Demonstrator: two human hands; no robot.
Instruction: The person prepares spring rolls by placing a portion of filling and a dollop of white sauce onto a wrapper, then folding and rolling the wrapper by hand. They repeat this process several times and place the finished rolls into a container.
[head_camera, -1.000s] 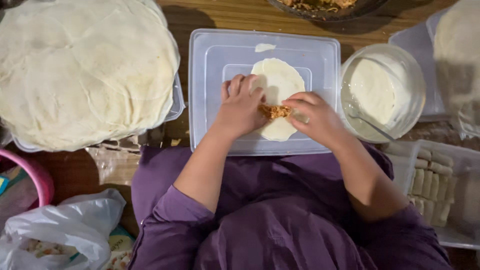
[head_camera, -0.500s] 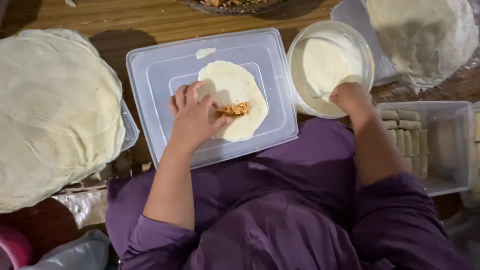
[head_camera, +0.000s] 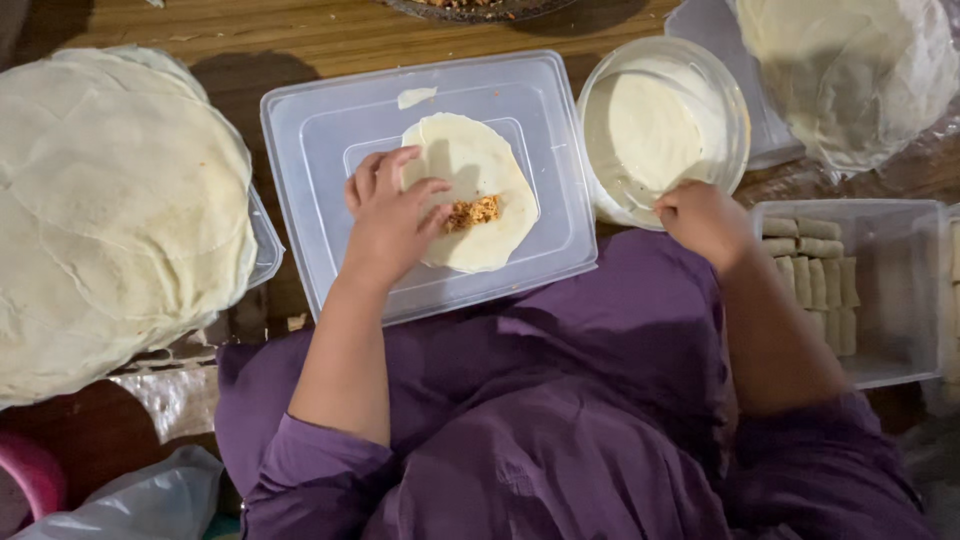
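1. Fingers (head_camera: 395, 185) of the left hand (head_camera: 388, 225) lie spread and flat on the left part of a round wrapper (head_camera: 480, 165), pressing it down; the fingertips stop just beside a small heap of orange-brown filling (head_camera: 473, 212).
2. Right hand (head_camera: 705, 220) is curled at the near rim of the bowl (head_camera: 735, 110), fingers bent inward; whether they pinch anything cannot be told.
3. That wrapper lies on an upturned clear lid (head_camera: 320, 170), with the filling near its lower middle. A small scrap of dough (head_camera: 416, 97) sits on the lid above it.
4. White paste (head_camera: 645, 130) fills the bowl, which stands just right of the lid.
5. Right of the right hand, a clear tub (head_camera: 900, 290) holds finished rolls (head_camera: 810, 275) in rows along its left side.
6. Left of the lid, a large stack of wrappers (head_camera: 110, 210) rests on a tray; a second stack (head_camera: 850, 70) lies at the upper right in plastic.
7. All of it stands on a wooden table (head_camera: 250, 35), and purple sleeves (head_camera: 320, 470) fill the lower view.
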